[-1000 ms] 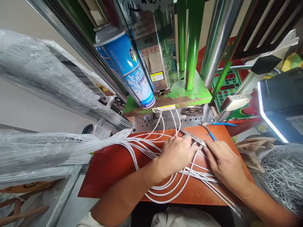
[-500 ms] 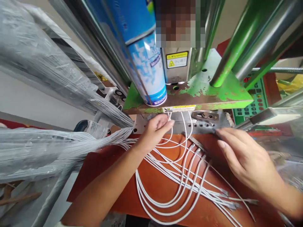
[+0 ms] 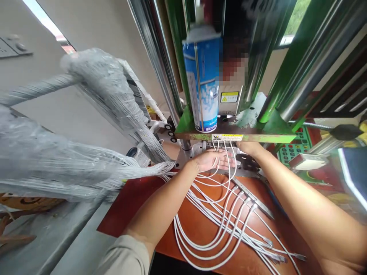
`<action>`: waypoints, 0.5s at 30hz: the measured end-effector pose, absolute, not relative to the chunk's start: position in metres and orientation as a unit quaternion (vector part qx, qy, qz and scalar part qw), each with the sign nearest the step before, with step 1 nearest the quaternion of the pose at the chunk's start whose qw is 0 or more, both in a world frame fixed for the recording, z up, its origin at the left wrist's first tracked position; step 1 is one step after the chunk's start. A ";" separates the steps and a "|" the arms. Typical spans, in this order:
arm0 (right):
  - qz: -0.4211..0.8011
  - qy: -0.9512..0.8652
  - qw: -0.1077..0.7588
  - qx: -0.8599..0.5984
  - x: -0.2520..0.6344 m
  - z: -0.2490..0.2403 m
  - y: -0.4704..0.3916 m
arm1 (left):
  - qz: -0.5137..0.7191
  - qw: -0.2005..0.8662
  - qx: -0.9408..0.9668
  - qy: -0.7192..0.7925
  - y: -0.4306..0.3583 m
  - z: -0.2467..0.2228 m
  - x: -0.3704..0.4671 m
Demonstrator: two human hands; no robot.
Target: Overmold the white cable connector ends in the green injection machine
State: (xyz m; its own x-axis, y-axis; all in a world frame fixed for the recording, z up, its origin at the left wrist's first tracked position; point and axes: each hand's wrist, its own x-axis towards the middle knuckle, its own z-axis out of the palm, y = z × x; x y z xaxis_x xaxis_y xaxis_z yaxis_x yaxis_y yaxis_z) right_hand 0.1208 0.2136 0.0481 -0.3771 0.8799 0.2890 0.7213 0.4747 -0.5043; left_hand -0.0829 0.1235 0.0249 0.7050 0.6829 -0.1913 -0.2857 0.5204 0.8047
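My left hand (image 3: 213, 160) is open, palm up, its fingers stretched out among the white cables (image 3: 229, 168) that hang from under the press's green plate (image 3: 266, 138). Whether it bears any weight of them I cannot tell. My right hand (image 3: 245, 147) reaches beneath the plate's front edge, so its fingers are hidden. On the orange-brown board (image 3: 206, 229) lies a slotted metal bar (image 3: 255, 198), with several cable plugs (image 3: 246, 200) lined up in it. More cables with clear plugs (image 3: 279, 258) spread loose beside it.
A blue spray can (image 3: 205, 91) stands upright on the green plate. Plastic-wrapped cable bundles (image 3: 71, 164) come in from the left over a metal frame. Steel columns (image 3: 160, 57) rise behind. A green keypad panel (image 3: 295, 149) is at the right.
My right hand has moved left and forward, from beside the metal bar to under the plate. My left hand has opened flat from a loose curl. The camera view has tilted up.
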 end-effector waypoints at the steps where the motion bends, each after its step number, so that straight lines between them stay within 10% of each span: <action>1: 0.145 -0.815 0.268 -0.494 0.118 0.053 0.211 | 0.296 0.837 0.387 0.249 0.124 0.023 -0.083; 15: 0.124 -0.758 0.383 -0.513 0.132 0.056 0.146 | 0.309 0.826 0.414 0.226 0.091 0.054 -0.076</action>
